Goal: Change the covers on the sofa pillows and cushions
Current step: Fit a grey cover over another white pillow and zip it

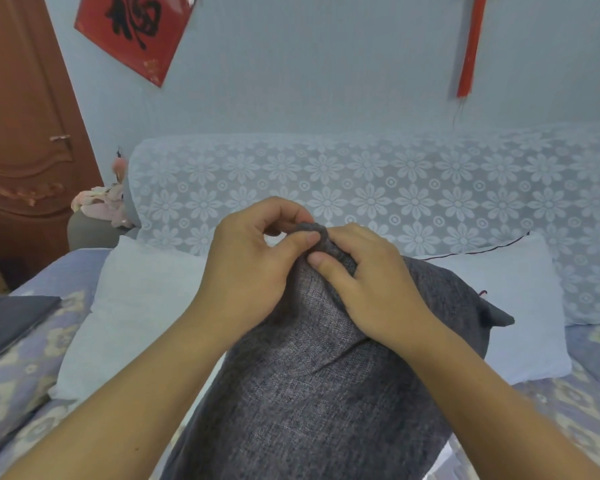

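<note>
A pillow in a dark grey woven cover (309, 393) stands in front of me, its top corner raised toward the sofa back. My left hand (253, 258) pinches the bunched cover fabric at that top corner between thumb and fingers. My right hand (364, 282) grips the same corner from the right, thumb pressed on the fabric. A bare white pillow (136, 306) lies behind on the left, and another white pillow (520, 306) with a dark piped edge lies on the right. Whatever the fingers hold inside the bunched corner is hidden.
The sofa back (395, 188) wears a white floral lace throw; the seat (21, 386) has a purple patterned cover. A folded dark grey cloth (11, 320) lies at the left. A brown door (21, 133) and plush toys (101, 202) are at far left.
</note>
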`<state>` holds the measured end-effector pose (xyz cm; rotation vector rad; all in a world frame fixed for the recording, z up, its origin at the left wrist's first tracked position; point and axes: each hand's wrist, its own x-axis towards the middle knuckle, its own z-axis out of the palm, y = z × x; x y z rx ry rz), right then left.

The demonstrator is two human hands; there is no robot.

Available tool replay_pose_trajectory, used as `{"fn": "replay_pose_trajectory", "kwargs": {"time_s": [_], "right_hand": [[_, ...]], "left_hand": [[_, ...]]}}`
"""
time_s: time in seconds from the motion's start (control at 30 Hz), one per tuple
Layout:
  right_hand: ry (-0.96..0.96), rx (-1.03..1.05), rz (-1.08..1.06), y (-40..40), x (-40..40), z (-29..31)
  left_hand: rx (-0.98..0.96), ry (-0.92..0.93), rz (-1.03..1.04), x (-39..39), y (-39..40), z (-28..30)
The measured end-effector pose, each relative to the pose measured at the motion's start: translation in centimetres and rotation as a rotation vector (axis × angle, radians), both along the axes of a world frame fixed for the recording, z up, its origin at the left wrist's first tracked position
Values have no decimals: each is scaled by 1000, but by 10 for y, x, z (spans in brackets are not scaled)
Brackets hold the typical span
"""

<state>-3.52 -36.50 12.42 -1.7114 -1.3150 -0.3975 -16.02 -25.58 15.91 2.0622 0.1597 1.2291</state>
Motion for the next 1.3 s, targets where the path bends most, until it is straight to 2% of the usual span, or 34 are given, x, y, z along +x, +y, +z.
{"fn": "replay_pose_trajectory", "kwargs": {"time_s": [0.13,0.23,0.3,0.37,0.47,0.57,0.67,0.73,0.83,0.87,0.93,1.0,1.07,1.17,1.23,1.3], "right_hand": [[-39,-11,-14,2,-3,0],[-59,8,-18,3,-5,0],[-65,0,-16,4,-6,0],[-67,-3,-13,4,-5,-1],[-56,2,0,5,-5,-1],[-57,15,14,4,-5,-1],[-54,24,24,4,-4,-2],[-71,16,15,5,-3,-2],[-105,28,-2,5,-5,-2],[-122,24,-19,5,-7,-1],[-157,-3,-63,6,-9,0],[-143,-18,-62,5,-9,0],[-12,26,25,1,-8,2],[316,151,136,-12,-3,6],[375,282,-70,-31,23,-3],[407,342,-462,-58,67,-22]], "left_hand": [[131,62,172,2,-2,-3],[98,40,207,4,-2,-6],[-135,17,95,6,-1,-6],[-434,-11,-109,6,-5,-5],[-617,-100,-285,7,-9,-5],[-523,-153,-301,6,-10,-5],[-366,-177,-210,6,-6,-11],[-179,-164,-82,5,-1,-14],[269,-121,144,5,7,-17],[343,-85,193,6,8,-19],[272,-11,192,6,6,-21],[11,71,39,3,0,-27],[-207,179,-117,1,-6,-39],[-177,308,-79,2,-4,-70],[-213,276,27,5,5,-80],[-205,210,137,6,13,-78]]}}
